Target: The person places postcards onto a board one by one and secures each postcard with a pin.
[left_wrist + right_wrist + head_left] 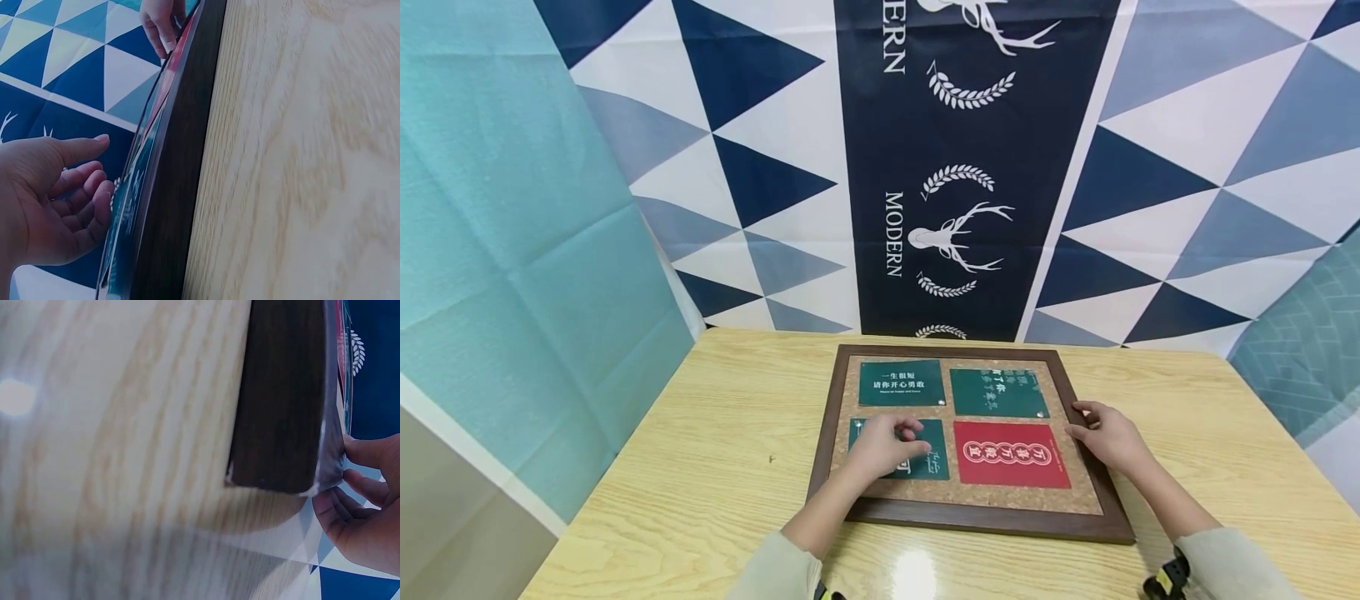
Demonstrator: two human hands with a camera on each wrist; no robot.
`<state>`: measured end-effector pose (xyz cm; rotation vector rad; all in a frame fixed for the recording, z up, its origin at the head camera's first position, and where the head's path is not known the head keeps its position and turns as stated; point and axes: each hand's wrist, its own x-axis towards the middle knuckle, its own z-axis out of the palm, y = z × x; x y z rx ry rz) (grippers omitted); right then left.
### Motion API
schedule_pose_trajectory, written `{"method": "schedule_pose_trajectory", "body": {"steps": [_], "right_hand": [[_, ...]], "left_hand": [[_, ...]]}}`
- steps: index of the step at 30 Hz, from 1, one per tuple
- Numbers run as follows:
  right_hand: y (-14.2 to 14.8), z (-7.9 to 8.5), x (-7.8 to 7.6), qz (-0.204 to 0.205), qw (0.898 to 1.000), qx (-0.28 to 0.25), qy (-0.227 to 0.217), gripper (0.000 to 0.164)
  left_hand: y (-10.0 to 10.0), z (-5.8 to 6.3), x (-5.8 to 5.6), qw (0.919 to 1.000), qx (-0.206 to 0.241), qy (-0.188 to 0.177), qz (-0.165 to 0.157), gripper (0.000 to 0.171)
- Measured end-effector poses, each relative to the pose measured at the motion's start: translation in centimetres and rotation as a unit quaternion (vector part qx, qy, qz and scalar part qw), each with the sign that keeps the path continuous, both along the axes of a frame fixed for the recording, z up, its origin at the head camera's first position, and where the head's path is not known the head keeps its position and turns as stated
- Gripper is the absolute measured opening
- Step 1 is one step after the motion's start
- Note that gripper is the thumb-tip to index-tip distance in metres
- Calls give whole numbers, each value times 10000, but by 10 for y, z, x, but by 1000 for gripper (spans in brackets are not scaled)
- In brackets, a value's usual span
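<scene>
A framed cork board [985, 515] with a dark brown wooden border lies flat on the table. Several cards are on it: a green card [901, 383] at upper left, another green card [1000, 392] at upper right, a red card [1011, 473] at lower right and a teal card [936, 442] at lower left. Over the teal card is my left hand [880, 446], partly covering it; its thumb is extended, its fingers are loosely bent and nothing is between them. My right hand [1112, 440] grips the board's right border, thumb over the top and fingers along the outer side [369, 512].
The pale wood-grain table [715, 433] extends on both sides of the board. Behind it hangs a cloth [775, 167] with blue and white triangles and a deer print. A light teal sheet [512, 208] covers the left side.
</scene>
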<state>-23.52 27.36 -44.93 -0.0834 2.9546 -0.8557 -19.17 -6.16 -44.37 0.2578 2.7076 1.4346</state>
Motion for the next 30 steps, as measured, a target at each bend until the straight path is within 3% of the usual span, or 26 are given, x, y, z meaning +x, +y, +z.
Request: {"method": "schedule_pose_trajectory", "body": {"steps": [9, 16, 30], "right_hand": [[0, -1, 0, -14, 10000, 3, 3, 59], [0, 0, 0, -43, 10000, 21, -45, 59], [0, 2, 0, -21, 10000, 9, -26, 59]], "left_hand": [[-16, -4, 2, 9999, 34, 121, 8, 26], [-32, -1, 6, 9999, -51, -95, 73, 29], [-52, -1, 6, 9998, -41, 73, 190, 28]]}}
